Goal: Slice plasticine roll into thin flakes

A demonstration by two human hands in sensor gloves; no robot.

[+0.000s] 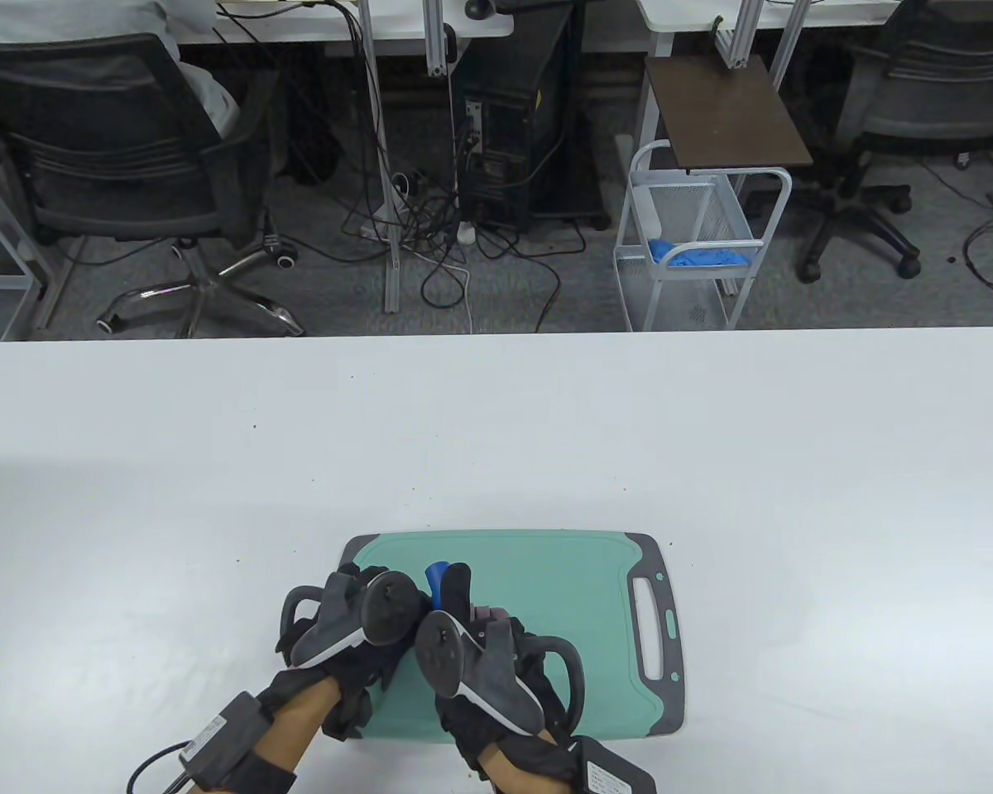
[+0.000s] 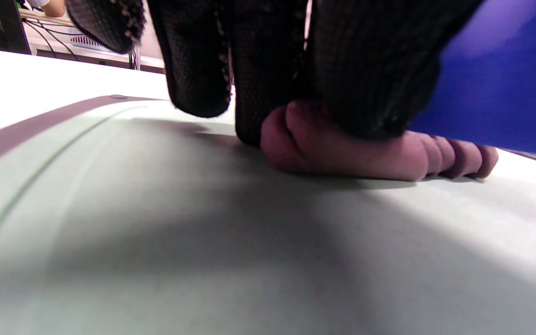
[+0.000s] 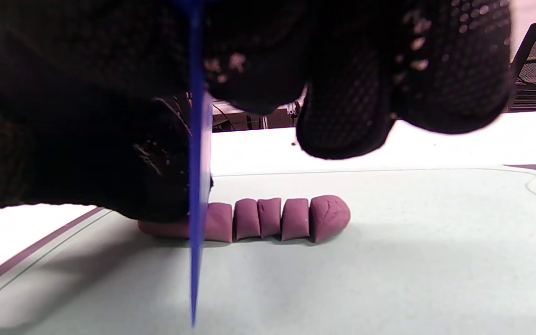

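A purple plasticine roll (image 3: pixel 268 218) lies on the green cutting board (image 1: pixel 571 579). Its right part is cut into several slices (image 3: pixel 296 217) that stand close together. My left hand (image 1: pixel 356 616) holds the uncut left end down, fingers (image 2: pixel 258 70) on top of the roll (image 2: pixel 342 149). My right hand (image 1: pixel 472 653) grips a blue plastic knife (image 1: pixel 437 579). Its blade (image 3: pixel 197 163) stands upright and edge-on, crossing the roll where the uncut part meets the slices. The blade also shows in the left wrist view (image 2: pixel 505 79). In the table view the hands hide most of the roll.
The board has a grey rim and a handle slot (image 1: pixel 652 628) on its right side. It lies near the front edge of a white table (image 1: pixel 496 430). Office chairs, cables and a wire cart stand beyond the table's far edge.
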